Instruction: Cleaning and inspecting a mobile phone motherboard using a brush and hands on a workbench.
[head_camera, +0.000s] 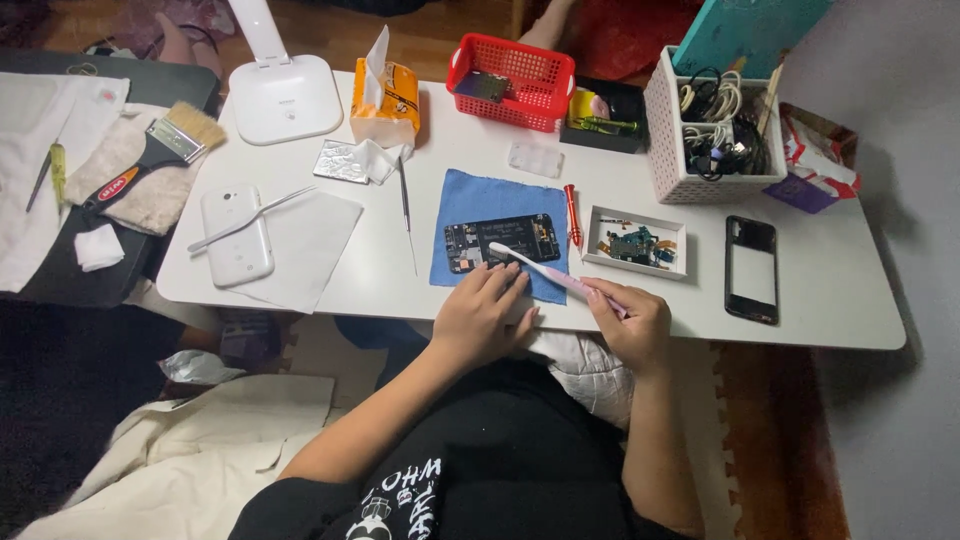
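Note:
An opened phone body (500, 241) with its circuit board showing lies on a blue cloth (497, 205) at the table's front middle. My left hand (483, 315) rests flat on the cloth's near edge, fingertips touching the phone's lower side. My right hand (628, 323) grips the handle of a pink and white toothbrush (545, 269), whose bristle head lies on the phone's board.
A red screwdriver (572, 215) and a small white tray (637, 243) of phone parts lie right of the cloth, then a black phone frame (752, 268). A white phone back (236, 234) with tweezers, a paintbrush (150, 155), a tissue box (384, 100), a red basket (511, 80) and a cable bin (710, 130) stand around.

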